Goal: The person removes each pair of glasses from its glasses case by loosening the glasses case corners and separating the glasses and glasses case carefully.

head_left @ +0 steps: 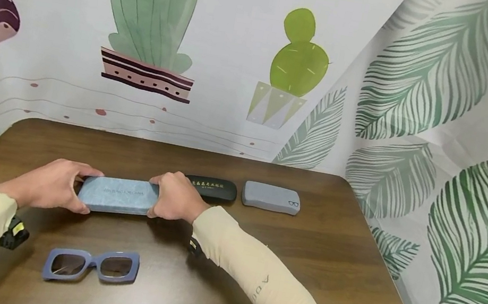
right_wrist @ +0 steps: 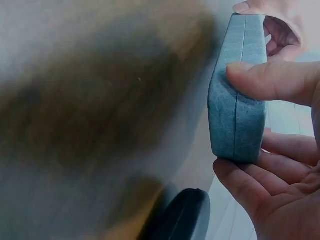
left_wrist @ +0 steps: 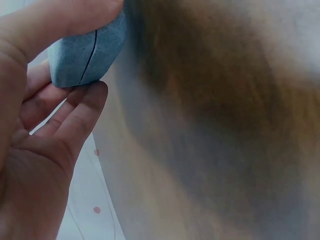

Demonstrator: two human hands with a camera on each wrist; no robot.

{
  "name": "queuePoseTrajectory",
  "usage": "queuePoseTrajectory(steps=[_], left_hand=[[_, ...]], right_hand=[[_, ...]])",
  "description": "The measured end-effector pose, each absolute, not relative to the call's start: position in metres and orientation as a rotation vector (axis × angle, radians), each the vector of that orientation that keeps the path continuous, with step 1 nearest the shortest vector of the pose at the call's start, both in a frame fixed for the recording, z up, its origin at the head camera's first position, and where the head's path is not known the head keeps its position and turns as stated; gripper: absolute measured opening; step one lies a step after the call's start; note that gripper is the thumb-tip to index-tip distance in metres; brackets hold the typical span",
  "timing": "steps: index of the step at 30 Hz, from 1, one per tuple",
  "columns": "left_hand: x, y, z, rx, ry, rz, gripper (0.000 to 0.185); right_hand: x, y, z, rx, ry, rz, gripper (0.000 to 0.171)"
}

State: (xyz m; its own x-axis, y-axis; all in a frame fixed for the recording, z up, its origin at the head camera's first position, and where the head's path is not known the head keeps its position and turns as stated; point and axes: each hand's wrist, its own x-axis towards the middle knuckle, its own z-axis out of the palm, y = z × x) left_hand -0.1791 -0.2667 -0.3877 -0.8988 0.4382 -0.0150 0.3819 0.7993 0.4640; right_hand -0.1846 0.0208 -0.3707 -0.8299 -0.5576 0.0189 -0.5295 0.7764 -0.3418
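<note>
Both hands hold a light blue glasses case (head_left: pixel 119 195) by its two ends, over the left part of the table. My left hand (head_left: pixel 50 183) grips the left end, thumb on the near side and fingers on the far side. At the other end, my right hand (head_left: pixel 180 198) pinches the case the same way. The left wrist view shows the seam of the glasses case (left_wrist: pixel 87 55) closed between thumb and fingers. In the right wrist view the closed glasses case (right_wrist: pixel 237 110) stands off the blurred tabletop. Blue-framed sunglasses (head_left: pixel 92 265) lie nearer, below the case.
A black glasses case (head_left: pixel 213 188) with gold lettering lies just behind the right hand, partly covered by it. To its right is a grey glasses case (head_left: pixel 271 198) with a small glasses print. The brown wooden table (head_left: pixel 302 269) meets a patterned cloth at the back and right.
</note>
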Motion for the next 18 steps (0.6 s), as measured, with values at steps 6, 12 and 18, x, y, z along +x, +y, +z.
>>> queuePoseTrajectory(steps=[6, 12, 18], left_hand=[[-0.187, -0.268, -0.381, 0.646, 2.874, 0.688, 0.087], [-0.195, -0.271, -0.375, 0.618, 2.872, 0.662, 0.089], [-0.202, -0.274, -0.373, 0.627, 2.872, 0.664, 0.087]], right_hand=[[-0.192, 0.019, -0.367, -0.857, 2.881, -0.519, 0.062], [-0.202, 0.015, -0.365, -0.879, 2.924, -0.46, 0.064], [-0.209, 0.012, -0.365, -0.866, 2.932, -0.468, 0.064]])
